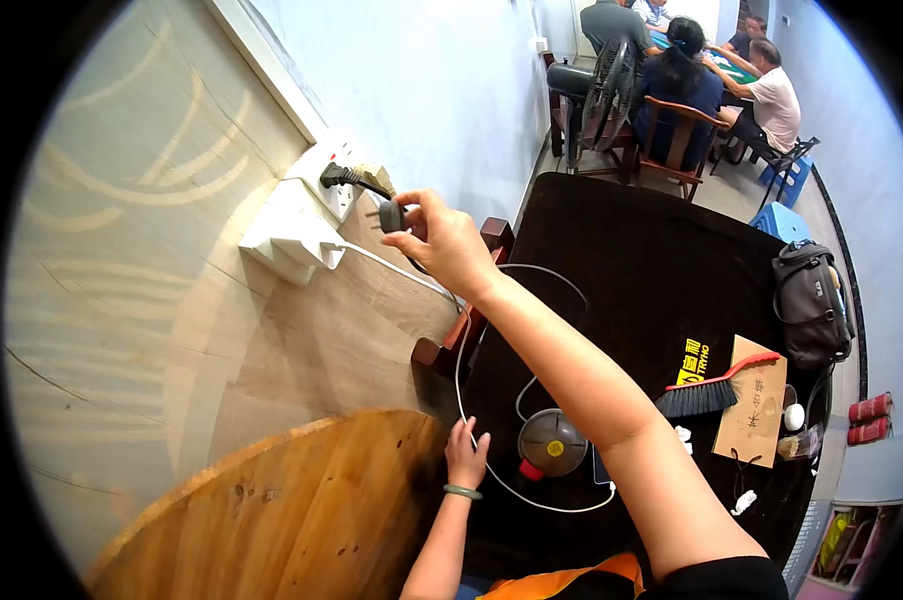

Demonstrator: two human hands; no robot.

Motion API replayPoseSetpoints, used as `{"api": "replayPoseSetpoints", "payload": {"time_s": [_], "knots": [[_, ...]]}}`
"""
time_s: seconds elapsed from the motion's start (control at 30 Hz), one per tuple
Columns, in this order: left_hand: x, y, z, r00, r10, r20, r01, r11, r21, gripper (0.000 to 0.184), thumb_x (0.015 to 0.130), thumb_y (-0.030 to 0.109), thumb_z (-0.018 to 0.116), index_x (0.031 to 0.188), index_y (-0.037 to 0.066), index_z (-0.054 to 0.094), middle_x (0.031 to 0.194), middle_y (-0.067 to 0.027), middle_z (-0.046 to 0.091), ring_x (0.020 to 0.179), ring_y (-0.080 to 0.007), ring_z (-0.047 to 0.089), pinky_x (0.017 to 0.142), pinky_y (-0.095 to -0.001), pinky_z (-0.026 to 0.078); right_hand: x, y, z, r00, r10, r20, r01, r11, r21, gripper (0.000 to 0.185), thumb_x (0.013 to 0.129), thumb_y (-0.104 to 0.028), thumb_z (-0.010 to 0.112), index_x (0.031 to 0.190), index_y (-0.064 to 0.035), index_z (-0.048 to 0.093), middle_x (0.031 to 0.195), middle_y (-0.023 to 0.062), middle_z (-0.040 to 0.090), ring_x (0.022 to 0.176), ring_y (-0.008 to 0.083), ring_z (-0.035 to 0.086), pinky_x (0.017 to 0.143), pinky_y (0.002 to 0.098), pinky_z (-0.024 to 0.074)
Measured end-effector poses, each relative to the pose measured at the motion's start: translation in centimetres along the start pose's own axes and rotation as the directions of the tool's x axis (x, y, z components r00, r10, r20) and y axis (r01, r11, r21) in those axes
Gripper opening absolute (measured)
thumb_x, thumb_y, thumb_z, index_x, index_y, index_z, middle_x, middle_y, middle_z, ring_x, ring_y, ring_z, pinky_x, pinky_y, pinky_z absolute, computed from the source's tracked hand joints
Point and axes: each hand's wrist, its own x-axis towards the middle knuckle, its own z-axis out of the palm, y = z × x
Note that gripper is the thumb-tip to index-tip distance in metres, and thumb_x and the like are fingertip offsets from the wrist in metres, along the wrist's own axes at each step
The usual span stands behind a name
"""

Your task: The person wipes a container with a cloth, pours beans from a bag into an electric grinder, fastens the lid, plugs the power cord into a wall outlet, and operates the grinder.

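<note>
On the left, the white socket block (341, 201) sits low by the wall, with one black plug already seated. Just to its right, apart from it, is the black power plug (391, 217), prongs facing the block. Your right hand (418, 224) pinches its body between thumb and fingers. Expect it to be light, rigid and fairly smooth, its cord bending freely; the thin prongs probably suffer most from sideways force. Grip the body's sides behind the prongs, not the cord. Lower down, your left hand (466, 456) has its fingers slightly apart beside the counter (621, 260); you cannot tell whether it holds the white cable (561, 510).
</note>
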Motion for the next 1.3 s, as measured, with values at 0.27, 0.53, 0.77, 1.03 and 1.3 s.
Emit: {"api": "replayPoseSetpoints", "payload": {"time_s": [0.27,0.53,0.77,1.03,1.3], "knots": [[-0.9,-0.6,1.2,0.967,0.254,0.028,-0.246,0.894,0.374,0.062,0.086,0.025,0.069,0.142,0.008,0.046,0.143,-0.0216,0.044,0.136,-0.0380,0.039,0.112,-0.0505,0.031,0.5,1.7,3.8,0.882,-0.379,-0.281,0.335,0.922,-0.194,0.046,0.080,-0.025,0.083,0.108,-0.0026,0.054,0.084,0.0098,0.071,0.066,0.0187,0.070,0.058,0.0284,0.0560],[-0.8,-0.3,1.4,0.971,0.239,0.018,-0.227,0.893,0.388,0.061,0.086,0.025,0.068,0.140,0.007,0.047,0.143,-0.0220,0.043,0.136,-0.0380,0.039,0.113,-0.0507,0.031,2.5,2.4,5.9,0.790,-0.469,-0.394,0.364,0.877,-0.313,0.043,0.078,-0.020,0.083,0.108,-0.0070,0.055,0.078,0.0070,0.068,0.060,0.0172,0.067,0.052,0.0286,0.0529],[-0.9,-0.2,1.5,0.973,0.232,0.015,-0.218,0.888,0.405,0.061,0.085,0.026,0.069,0.139,0.007,0.049,0.142,-0.0223,0.045,0.136,-0.0373,0.039,0.112,-0.0508,0.032,2.8,2.8,6.4,0.762,-0.498,-0.413,0.333,0.849,-0.409,0.041,0.077,-0.014,0.082,0.110,-0.0128,0.058,0.083,0.0055,0.071,0.064,0.0196,0.067,0.053,0.0309,0.0533],[-0.8,0.0,1.5,0.973,0.231,0.010,-0.216,0.892,0.396,0.061,0.083,0.024,0.069,0.138,0.007,0.049,0.141,-0.0217,0.045,0.135,-0.0371,0.040,0.112,-0.0509,0.032,2.9,2.4,6.3,0.732,-0.524,-0.436,0.392,0.847,-0.360,0.033,0.076,-0.012,0.082,0.105,-0.0117,0.066,0.083,0.0064,0.071,0.064,0.0208,0.067,0.055,0.0313,0.0540],[-0.6,0.0,1.5,0.969,0.248,0.005,-0.230,0.892,0.388,0.063,0.083,0.024,0.069,0.140,0.008,0.046,0.140,-0.0215,0.045,0.135,-0.0375,0.040,0.111,-0.0516,0.032,1.7,2.5,5.8,0.707,-0.667,-0.237,0.469,0.692,-0.549,0.045,0.078,0.002,0.062,0.121,-0.0097,0.065,0.092,0.0064,0.070,0.075,0.0205,0.067,0.061,0.0315,0.0564]]}}
